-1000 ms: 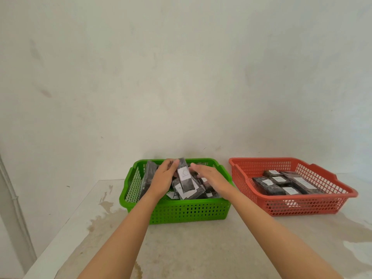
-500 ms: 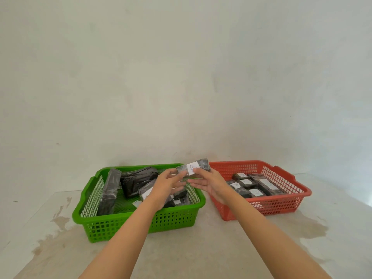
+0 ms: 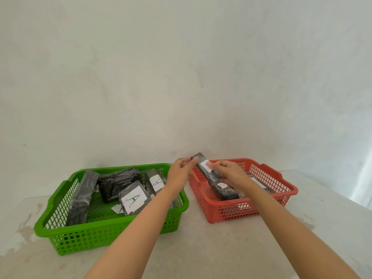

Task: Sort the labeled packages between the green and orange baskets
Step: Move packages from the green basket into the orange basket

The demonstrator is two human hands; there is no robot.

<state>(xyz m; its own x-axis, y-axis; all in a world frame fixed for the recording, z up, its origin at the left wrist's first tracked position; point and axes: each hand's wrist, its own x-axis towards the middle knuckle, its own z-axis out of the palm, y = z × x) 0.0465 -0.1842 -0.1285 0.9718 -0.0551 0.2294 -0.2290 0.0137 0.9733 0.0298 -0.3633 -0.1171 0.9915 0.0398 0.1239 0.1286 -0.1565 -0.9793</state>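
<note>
A black wrapped package [image 3: 205, 168] with a white label hangs tilted over the left end of the orange basket [image 3: 269, 206]. My left hand [image 3: 180, 172] pinches its far end and my right hand [image 3: 229, 172] grips its middle. Other labeled black packages [image 3: 226, 191] lie inside the orange basket, partly hidden by my right arm. The green basket [image 3: 104, 236] on the left holds several black packages, among them one with a white label marked A [image 3: 133, 199] and a long one [image 3: 81, 198] leaning on the left wall.
Both baskets stand side by side on a pale stained tabletop [image 3: 201, 248], close to a white wall [image 3: 181, 77]. The table's right edge [image 3: 346, 202] runs just beyond the orange basket.
Both hands lifted one labeled package out of the green basket and carried it rightward; it now hangs over the orange basket. The view has swung right.
</note>
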